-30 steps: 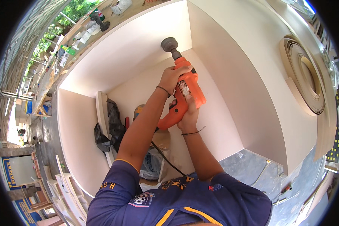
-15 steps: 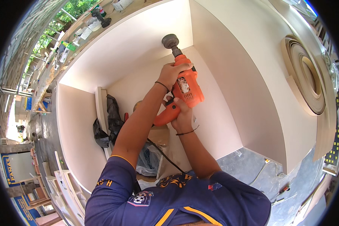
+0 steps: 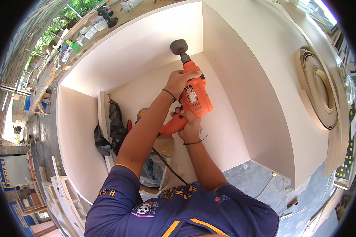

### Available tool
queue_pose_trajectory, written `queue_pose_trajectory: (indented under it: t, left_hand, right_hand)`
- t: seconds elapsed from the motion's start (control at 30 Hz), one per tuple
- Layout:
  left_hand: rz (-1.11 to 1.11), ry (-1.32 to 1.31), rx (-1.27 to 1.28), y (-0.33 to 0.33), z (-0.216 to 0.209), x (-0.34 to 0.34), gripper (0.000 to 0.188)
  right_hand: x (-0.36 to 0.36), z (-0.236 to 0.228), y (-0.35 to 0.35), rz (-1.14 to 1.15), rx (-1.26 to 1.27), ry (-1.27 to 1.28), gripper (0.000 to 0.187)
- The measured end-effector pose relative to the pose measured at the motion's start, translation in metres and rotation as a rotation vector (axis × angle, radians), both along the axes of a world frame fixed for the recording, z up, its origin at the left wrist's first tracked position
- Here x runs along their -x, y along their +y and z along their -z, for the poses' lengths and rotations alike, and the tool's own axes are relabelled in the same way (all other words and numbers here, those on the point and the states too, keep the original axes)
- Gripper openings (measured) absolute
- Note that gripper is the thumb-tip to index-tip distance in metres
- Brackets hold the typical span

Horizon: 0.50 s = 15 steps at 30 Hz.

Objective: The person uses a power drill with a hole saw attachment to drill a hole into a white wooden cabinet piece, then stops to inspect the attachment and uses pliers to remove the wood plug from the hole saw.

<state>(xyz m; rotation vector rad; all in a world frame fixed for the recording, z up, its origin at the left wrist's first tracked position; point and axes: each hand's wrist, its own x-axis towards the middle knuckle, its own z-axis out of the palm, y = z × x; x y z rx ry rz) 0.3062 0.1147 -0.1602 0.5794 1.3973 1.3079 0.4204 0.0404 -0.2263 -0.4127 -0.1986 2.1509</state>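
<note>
An orange corded power drill point(image 3: 195, 96) is held in both my hands inside a white cabinet box. My left hand point(image 3: 181, 83) wraps the front of its body, just behind the chuck. Around the rear handle, by the trigger, my right hand point(image 3: 190, 123) is closed. A dark round hole saw point(image 3: 179, 46) sits in the chuck, its face at the white panel point(image 3: 138, 51) on the box's far side; whether it has cut in cannot be seen. The black cord point(image 3: 168, 166) runs from the handle down toward my shirt.
Black plastic point(image 3: 116, 122) and a pale board point(image 3: 103, 114) lie at the box's left. Clear plastic point(image 3: 152, 172) is below my arms. A coil of edge banding point(image 3: 318, 89) rests on the right panel. A cordless drill point(image 3: 108, 17) stands on the far-left bench.
The whole view has shifted slightly. Both hands keep the same grip on the drill, and the hole saw stays at the same place on the panel.
</note>
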Motion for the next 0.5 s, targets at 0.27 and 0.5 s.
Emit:
queue_pose_trajectory:
  t: [0.27, 0.5]
  left_hand:
    - [-0.006, -0.017, -0.001, 0.0, 0.003, 0.003, 0.042]
    - [0.006, -0.008, 0.014, -0.001, 0.004, 0.005, 0.042]
  right_hand:
    - [-0.003, -0.008, 0.003, -0.015, -0.063, -0.066, 0.052]
    - [-0.007, -0.024, 0.0, -0.058, -0.052, -0.139, 0.054]
